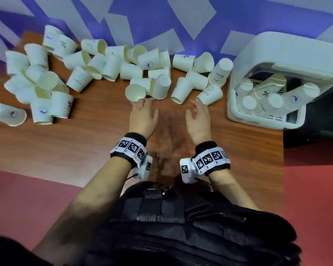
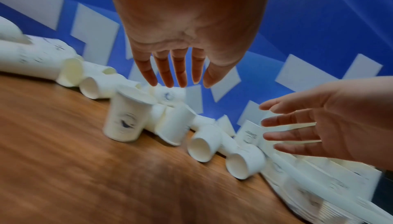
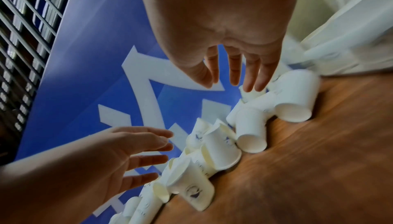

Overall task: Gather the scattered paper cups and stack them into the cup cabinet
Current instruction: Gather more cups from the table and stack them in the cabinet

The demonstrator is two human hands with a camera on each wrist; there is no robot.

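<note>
Several white paper cups (image 1: 112,68) lie scattered along the far side of the wooden table (image 1: 75,143). The white cup cabinet (image 1: 284,48) stands at the right with stacks of cups (image 1: 267,93) inside. My left hand (image 1: 144,104) hovers with straight fingers just short of an upright cup (image 1: 135,92); this upright cup (image 2: 127,115) stands below the left hand (image 2: 172,76). My right hand (image 1: 197,108) is spread and empty beside a tipped "HELLO" cup (image 1: 210,94). In the right wrist view the right hand (image 3: 234,76) reaches over tipped cups (image 3: 293,103).
A blue and white patterned wall (image 1: 161,22) rises straight behind the cups. More cups are heaped at the far left (image 1: 37,87). Red floor (image 1: 315,189) shows past the table's near and right edges. A black pack (image 1: 181,227) hangs on my chest.
</note>
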